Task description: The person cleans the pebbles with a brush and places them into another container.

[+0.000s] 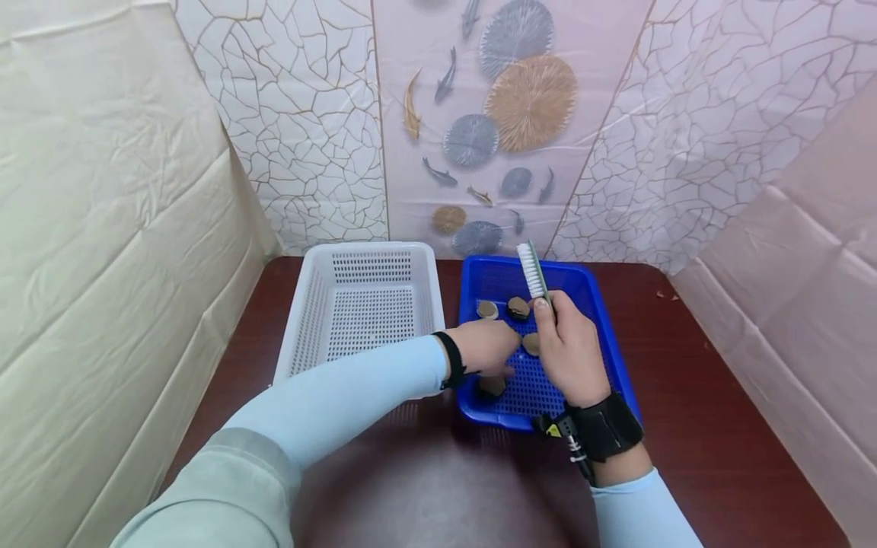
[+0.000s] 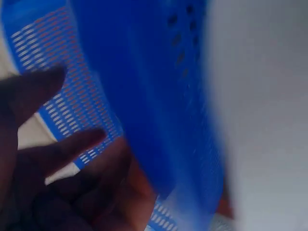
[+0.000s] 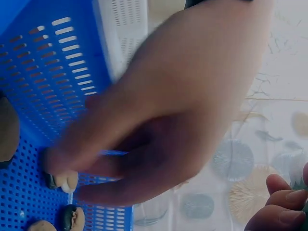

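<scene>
My right hand (image 1: 574,352) grips a brush (image 1: 533,275) with white bristles and a green back, held up over the right side of a blue perforated basket (image 1: 493,420). My left hand (image 1: 486,348) reaches down into the same basket from the left. Its fingers are extended and apart in the left wrist view, and no thing shows between them. Several stone-like pieces lie on the basket floor, tan on top and some dark at the sides. One piece (image 1: 518,308) is near the back, another (image 1: 491,385) below my left hand, and one (image 1: 530,344) between the two hands.
A white perforated basket (image 1: 370,248) stands left of the blue one, with my left forearm crossing its front. Both rest on a dark reddish-brown table (image 1: 712,426). A patterned sheet (image 1: 315,129) hangs behind, and pale cloth (image 1: 123,198) walls both sides.
</scene>
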Demonstrator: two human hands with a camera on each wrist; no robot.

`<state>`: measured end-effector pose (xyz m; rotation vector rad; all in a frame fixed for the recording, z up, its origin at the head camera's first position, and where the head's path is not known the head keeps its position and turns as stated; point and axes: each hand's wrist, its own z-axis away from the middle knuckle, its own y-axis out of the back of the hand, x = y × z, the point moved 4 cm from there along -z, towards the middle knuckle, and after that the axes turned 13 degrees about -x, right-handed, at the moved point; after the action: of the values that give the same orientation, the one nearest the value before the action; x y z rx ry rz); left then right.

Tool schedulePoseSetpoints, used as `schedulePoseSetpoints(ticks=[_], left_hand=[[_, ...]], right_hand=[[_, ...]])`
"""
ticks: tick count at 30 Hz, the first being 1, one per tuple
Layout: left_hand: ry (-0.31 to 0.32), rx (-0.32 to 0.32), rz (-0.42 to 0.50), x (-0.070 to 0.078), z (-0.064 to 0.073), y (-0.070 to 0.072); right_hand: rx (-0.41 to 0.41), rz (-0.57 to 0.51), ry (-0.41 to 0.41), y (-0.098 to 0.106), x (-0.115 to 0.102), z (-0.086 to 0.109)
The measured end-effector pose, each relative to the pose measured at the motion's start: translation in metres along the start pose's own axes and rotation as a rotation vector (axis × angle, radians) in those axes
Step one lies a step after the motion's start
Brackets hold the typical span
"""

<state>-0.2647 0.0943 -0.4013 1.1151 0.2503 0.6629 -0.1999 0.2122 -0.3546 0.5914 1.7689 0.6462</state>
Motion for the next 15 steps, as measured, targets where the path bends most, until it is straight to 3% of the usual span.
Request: schedulePoseSetpoints(ticks=[3,6,8,11,15], left_hand=[[0.023,-0.109,-0.133,0.012,-0.009,-0.004],[0.044,-0.159,-0.273,0.021,-0.014,-0.007],[0.07,-0.198,-0.343,0.026,-0.013,-0.006],[0.089,-0.317,-0.43,0.03,-0.008,-0.002],[0.043,-0.464,-0.52,0.035,-0.002,0.01]], right_hand=[[0.012,0.0,0.011,0.002,-0.002,0.002],[0.019,-0.006,0.018,0.003,-0.004,0.003],[0.014,-0.015,0.023,0.004,-0.006,0.004],[0.003,-0.024,0.024,0.004,-0.007,0.005],[0.005,-0.019,0.02,0.006,-0.007,0.007]])
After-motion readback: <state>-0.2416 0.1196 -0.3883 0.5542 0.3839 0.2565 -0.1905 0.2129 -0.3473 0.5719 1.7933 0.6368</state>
